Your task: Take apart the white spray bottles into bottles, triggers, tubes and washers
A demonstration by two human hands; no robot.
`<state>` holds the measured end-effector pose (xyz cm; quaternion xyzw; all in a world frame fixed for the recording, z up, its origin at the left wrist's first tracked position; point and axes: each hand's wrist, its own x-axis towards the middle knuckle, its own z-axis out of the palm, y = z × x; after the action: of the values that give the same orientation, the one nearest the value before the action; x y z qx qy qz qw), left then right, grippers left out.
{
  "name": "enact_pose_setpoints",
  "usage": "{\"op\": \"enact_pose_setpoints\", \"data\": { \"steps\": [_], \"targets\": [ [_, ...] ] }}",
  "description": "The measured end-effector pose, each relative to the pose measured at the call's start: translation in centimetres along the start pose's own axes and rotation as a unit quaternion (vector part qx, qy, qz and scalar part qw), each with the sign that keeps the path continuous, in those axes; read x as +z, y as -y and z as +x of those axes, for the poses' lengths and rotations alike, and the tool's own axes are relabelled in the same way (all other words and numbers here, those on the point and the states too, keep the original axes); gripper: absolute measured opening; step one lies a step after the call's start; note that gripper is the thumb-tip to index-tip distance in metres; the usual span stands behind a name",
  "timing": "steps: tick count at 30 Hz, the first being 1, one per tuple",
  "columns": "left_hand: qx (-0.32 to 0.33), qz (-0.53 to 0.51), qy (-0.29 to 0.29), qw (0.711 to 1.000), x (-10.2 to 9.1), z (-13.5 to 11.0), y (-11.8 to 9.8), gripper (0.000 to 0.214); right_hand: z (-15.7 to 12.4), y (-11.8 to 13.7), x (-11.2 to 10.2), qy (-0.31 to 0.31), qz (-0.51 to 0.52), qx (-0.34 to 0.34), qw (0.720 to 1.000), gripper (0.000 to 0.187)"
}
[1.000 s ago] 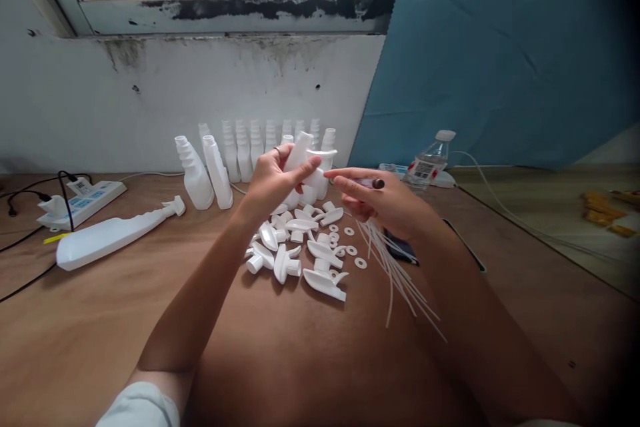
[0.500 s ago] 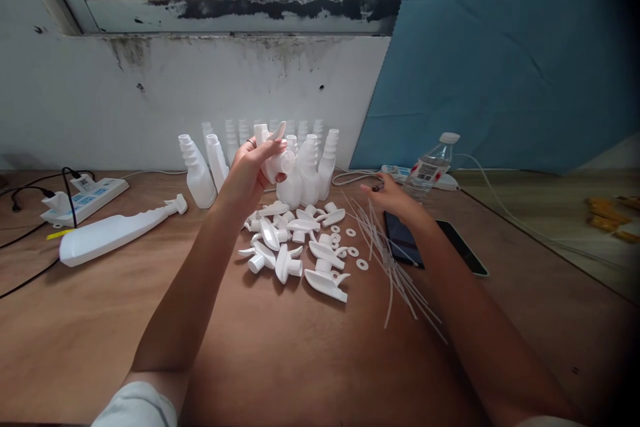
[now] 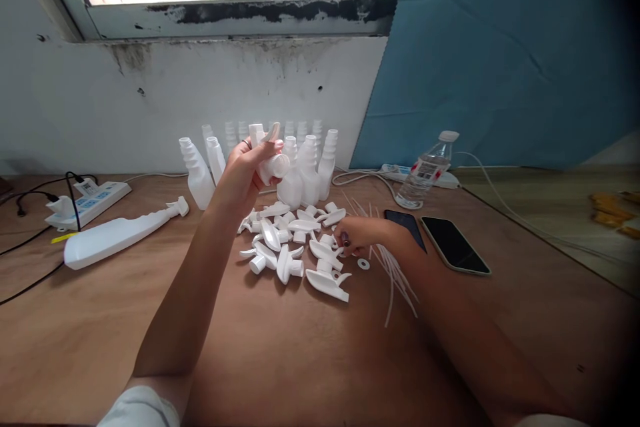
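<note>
My left hand [image 3: 245, 167] is closed around a white trigger spray head [image 3: 274, 165], raised in front of the standing bottles with its round cap facing me. My right hand [image 3: 363, 233] is down at the table, its fingers bent together over the flat white washers. Whatever lies between its fingertips is hidden. One washer [image 3: 363, 264] shows just below that hand. Left of it lies a loose pile of white spray heads [image 3: 289, 263]. Thin white tubes [image 3: 393, 273] pass under and beside my right wrist.
White bottles [image 3: 310, 173] stand by the wall. A long bottle with a spray head [image 3: 117, 237] lies at left near a power strip [image 3: 93, 203] and black cables. At right are a water bottle [image 3: 425, 173], a phone [image 3: 455, 245] and a dark flat object [image 3: 407, 227].
My right hand has come from near the far ends of the tubes down and left to the washers. My left hand has shifted slightly left, still holding the spray head.
</note>
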<state>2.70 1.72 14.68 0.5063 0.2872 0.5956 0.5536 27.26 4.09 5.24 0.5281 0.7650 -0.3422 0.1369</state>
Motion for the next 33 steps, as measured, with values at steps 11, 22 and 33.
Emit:
{"op": "enact_pose_setpoints", "data": {
  "steps": [11,22,33],
  "targets": [
    [0.008,0.003,-0.007,1.000,-0.1,0.0,-0.6,0.028,-3.4,3.7,-0.4,-0.221,-0.018,-0.165,0.961,0.007],
    [0.010,0.004,0.006,1.000,-0.3,-0.1,-0.6,0.027,1.3,5.2,2.6,-0.316,-0.005,-0.108,0.943,0.018],
    [0.000,0.012,0.007,1.000,-0.2,-0.3,-0.8,0.027,-0.4,4.0,2.1,0.008,-0.035,-0.037,0.999,0.020]
  ]
}}
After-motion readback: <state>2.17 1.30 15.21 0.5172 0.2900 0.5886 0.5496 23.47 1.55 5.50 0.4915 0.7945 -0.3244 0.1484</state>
